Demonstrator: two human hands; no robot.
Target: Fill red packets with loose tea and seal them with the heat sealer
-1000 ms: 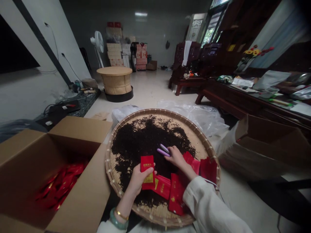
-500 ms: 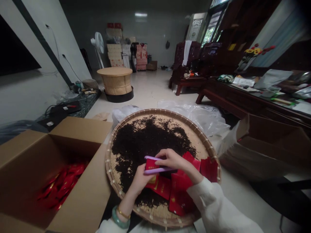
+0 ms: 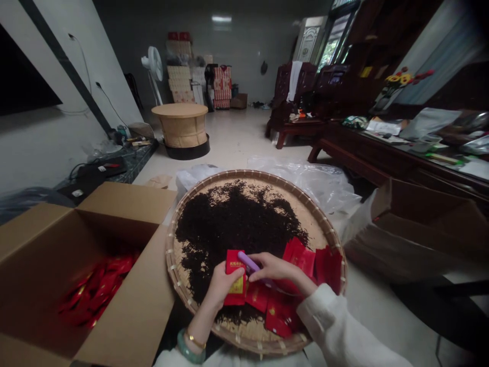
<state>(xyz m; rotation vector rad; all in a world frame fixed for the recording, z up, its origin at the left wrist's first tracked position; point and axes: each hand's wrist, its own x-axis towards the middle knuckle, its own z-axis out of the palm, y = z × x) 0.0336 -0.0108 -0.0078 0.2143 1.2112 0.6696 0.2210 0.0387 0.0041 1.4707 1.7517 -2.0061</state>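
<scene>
My left hand (image 3: 221,283) is closed on a red tea packet (image 3: 235,290) with gold print, held upright over the tray. A purple handheld sealer (image 3: 250,262) is gripped in my right hand (image 3: 267,267), its tip at the packet's upper right side. Whether the two touch I cannot tell. Dark loose tea leaves (image 3: 237,219) lie heaped on the round woven bamboo tray (image 3: 317,224). More red packets (image 3: 282,311) lie on the tray's right and front, partly under my right forearm.
An open cardboard box (image 3: 126,199) on the left has many red packets (image 3: 99,285) inside. Another open carton (image 3: 416,224) stands on the right, near a dark wooden table (image 3: 355,153). Clear plastic sheeting (image 3: 309,178) lies behind the tray.
The purple sealer has come off the packet's top and turned slantwise, moving right with my right hand. The packet now shows more of its front in my left hand.
</scene>
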